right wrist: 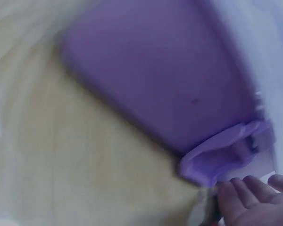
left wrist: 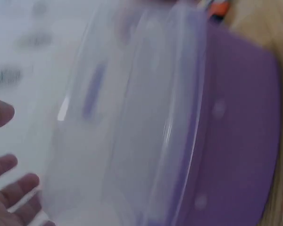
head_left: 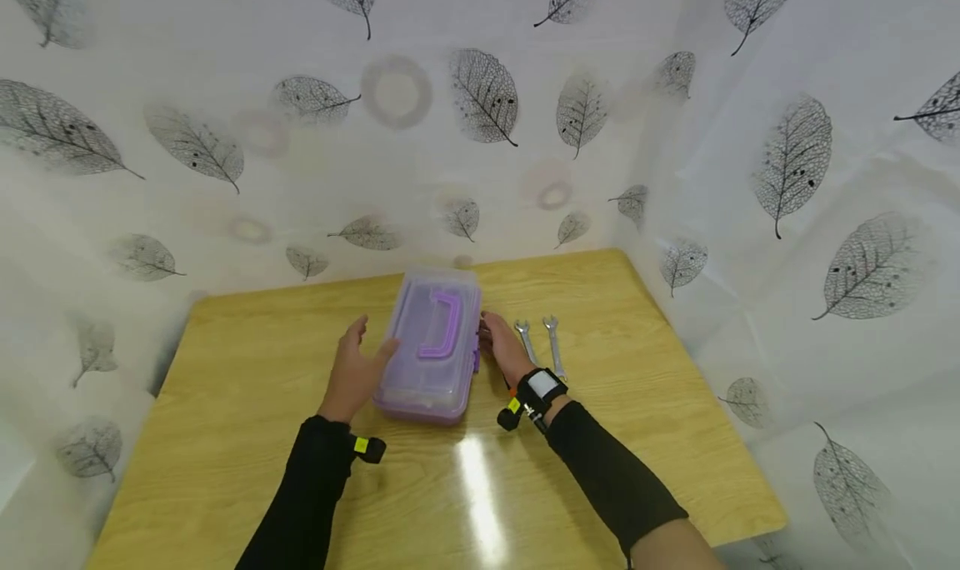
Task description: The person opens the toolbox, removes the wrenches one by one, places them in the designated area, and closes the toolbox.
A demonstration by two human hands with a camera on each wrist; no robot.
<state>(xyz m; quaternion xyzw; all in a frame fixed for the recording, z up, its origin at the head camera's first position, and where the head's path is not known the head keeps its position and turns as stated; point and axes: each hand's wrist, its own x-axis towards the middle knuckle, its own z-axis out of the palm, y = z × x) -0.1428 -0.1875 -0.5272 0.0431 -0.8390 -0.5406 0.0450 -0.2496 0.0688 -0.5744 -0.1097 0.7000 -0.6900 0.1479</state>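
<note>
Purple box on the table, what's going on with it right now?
A person has both hands at a purple plastic box with a clear lid and a purple handle, which sits on a wooden table. The left hand lies open against the box's left side; the right hand is at its right side, fingers by the purple latch. The lid looks closed. Two wrenches lie on the table just right of the right hand, untouched.

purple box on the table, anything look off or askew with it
Nothing stands out. The purple box sits flat on the table, lid closed, between both hands. Two wrenches lie neatly side by side just right of it.
</note>
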